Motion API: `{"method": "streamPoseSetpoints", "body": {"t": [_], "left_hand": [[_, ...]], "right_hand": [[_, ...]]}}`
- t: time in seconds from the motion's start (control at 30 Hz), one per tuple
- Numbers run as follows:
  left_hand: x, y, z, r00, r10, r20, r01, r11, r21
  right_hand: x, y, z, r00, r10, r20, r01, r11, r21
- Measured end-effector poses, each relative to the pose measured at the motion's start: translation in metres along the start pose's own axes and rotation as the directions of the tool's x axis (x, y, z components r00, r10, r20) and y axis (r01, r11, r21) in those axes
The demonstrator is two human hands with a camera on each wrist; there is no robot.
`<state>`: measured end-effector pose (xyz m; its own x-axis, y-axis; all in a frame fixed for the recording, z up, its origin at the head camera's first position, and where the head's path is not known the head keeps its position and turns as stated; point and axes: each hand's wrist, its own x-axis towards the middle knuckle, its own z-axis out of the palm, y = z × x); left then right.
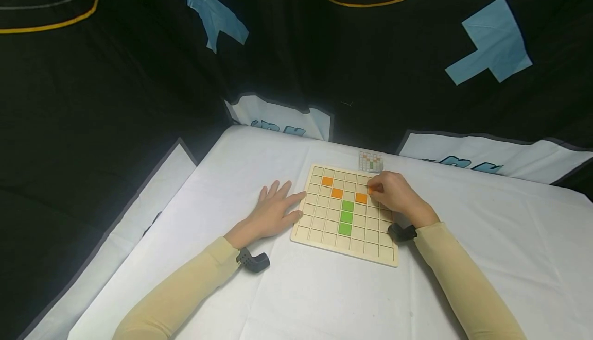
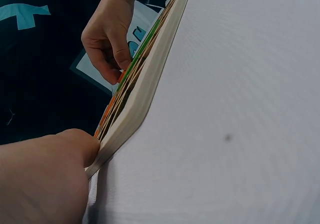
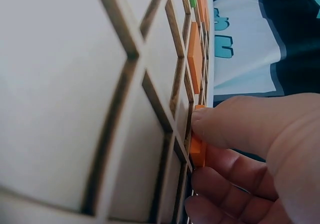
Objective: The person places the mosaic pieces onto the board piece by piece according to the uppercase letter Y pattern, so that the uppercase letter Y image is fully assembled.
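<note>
A pale wooden grid board (image 1: 319,224) lies on the white-covered table. Three green square tiles (image 1: 346,217) form a column near its middle. Orange tiles (image 1: 337,193) sit in cells above them, on either side. My right hand (image 1: 394,193) is at the board's far right, thumb and fingers pinching an orange tile (image 3: 198,151) right at the grid. On the left, my left hand (image 1: 271,214) lies with fingers spread, thumb and fingertips at the board's left edge. In the left wrist view, the left thumb (image 2: 82,144) touches the board's rim.
A small printed card (image 1: 370,161) with a coloured grid pattern lies just beyond the board's far edge. White cloth (image 1: 324,299) covers the table. Black fabric (image 1: 352,72) with blue patches hangs behind it. Each wrist wears a dark camera mount (image 1: 254,261).
</note>
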<state>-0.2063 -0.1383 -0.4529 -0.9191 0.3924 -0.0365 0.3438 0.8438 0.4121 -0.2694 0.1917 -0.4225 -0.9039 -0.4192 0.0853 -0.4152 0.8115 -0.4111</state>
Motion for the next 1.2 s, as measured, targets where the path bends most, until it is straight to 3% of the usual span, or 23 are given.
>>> {"method": "streamPoseSetpoints", "body": {"t": [1.2], "left_hand": [[0.0005, 0.0014, 0.0002, 1.000, -0.015, 0.008, 0.015, 1.000, 0.005]], "right_hand": [[-0.0075, 0.0028, -0.0038, 1.000, 0.015, 0.022, -0.015, 1.000, -0.026]]}}
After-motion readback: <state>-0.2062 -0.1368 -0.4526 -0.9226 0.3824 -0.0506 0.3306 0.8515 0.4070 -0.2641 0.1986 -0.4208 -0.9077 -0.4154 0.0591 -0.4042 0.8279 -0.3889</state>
